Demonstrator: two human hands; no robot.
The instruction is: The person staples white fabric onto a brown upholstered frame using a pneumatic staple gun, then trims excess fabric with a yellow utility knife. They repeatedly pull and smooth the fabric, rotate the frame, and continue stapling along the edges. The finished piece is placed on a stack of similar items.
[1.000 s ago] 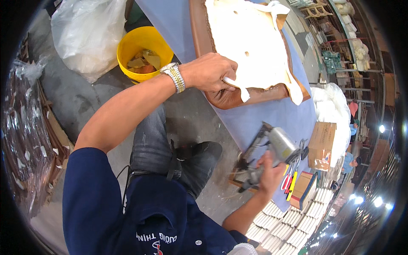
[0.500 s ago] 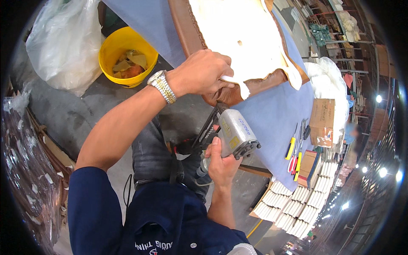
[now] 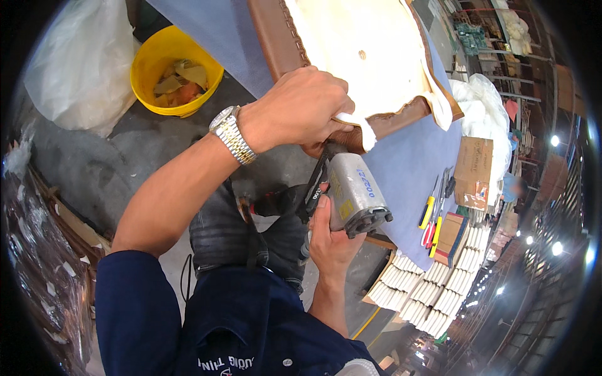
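Left hand (image 3: 301,106) grips the white fabric edge (image 3: 354,122) on one brown seat panel (image 3: 276,37). Right hand (image 3: 329,241) holds one grey staple gun (image 3: 354,194) under it. One yellow bucket (image 3: 147,59) on the floor.

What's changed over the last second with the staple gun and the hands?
The right hand lifted the grey staple gun from low beside the blue table up to the brown panel's edge. The left hand kept pinching the white fabric there.

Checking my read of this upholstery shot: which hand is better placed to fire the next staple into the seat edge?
Right, probably. The right hand grips the staple gun, nose at the seat edge; the left hand is busy pulling fabric taut.
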